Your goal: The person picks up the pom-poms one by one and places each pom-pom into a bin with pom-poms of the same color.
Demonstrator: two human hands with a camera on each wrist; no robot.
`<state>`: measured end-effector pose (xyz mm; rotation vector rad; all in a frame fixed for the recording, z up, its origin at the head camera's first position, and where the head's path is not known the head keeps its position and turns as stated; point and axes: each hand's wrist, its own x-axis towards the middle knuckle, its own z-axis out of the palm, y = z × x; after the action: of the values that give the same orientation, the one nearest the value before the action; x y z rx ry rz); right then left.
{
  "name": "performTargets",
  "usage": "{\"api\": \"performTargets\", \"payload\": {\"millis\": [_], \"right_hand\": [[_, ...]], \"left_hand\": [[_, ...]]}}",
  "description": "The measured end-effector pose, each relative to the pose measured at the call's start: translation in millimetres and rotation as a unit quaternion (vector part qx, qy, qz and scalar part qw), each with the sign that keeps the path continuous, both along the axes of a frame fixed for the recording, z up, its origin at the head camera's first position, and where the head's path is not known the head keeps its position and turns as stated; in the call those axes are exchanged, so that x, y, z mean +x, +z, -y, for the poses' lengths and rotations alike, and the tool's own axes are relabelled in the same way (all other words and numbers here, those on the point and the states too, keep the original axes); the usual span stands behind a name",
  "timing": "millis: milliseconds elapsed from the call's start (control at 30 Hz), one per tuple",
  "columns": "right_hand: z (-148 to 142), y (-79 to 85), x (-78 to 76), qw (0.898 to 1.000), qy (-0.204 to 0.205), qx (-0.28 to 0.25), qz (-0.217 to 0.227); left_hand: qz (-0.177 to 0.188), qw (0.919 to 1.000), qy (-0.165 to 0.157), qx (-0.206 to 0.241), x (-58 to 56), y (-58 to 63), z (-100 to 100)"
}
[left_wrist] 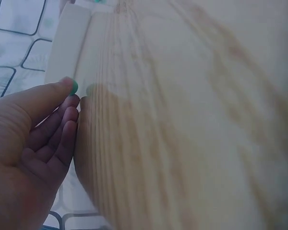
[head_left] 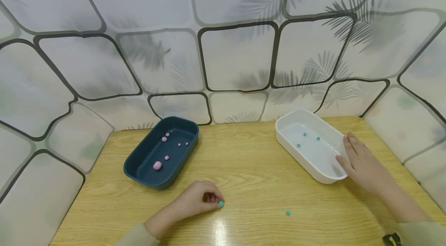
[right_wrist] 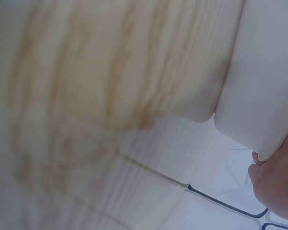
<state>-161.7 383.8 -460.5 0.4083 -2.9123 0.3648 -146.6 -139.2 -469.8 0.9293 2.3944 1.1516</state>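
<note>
Over the front of the table, my left hand (head_left: 199,199) pinches a small teal ball (head_left: 220,203) between thumb and fingertips. In the left wrist view the same ball shows at the tip of the thumb, the other fingers curled behind it. My right hand (head_left: 366,163) rests on the right rim of a white tray (head_left: 296,156), fingers stretched out and thumb over the edge. Inside that tray lie three teal balls (head_left: 298,145). Another loose teal ball (head_left: 288,213) sits on the table between the two hands.
At the left, a dark blue tray (head_left: 139,178) holds several pink balls (head_left: 157,165) of differing size. Both trays stand on a wooden table (head_left: 240,153). Patterned panels (head_left: 237,60) enclose its back and sides. A dark watch (head_left: 391,239) is at the right cuff.
</note>
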Motion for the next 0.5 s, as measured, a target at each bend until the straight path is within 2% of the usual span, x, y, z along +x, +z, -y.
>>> {"api": "performTargets", "payload": {"millis": [233,500], "right_hand": [[0,0.1,0.6,1.000,-0.002,-0.002,0.001],[-2,-1.3,-0.2,1.000,0.001,-0.002,-0.001]], "left_hand": [[0.019,0.9997,0.017,0.004,-3.2,0.0,-6],[-0.008,0.9991,0.029,0.028,-9.7,0.8,-20]]}}
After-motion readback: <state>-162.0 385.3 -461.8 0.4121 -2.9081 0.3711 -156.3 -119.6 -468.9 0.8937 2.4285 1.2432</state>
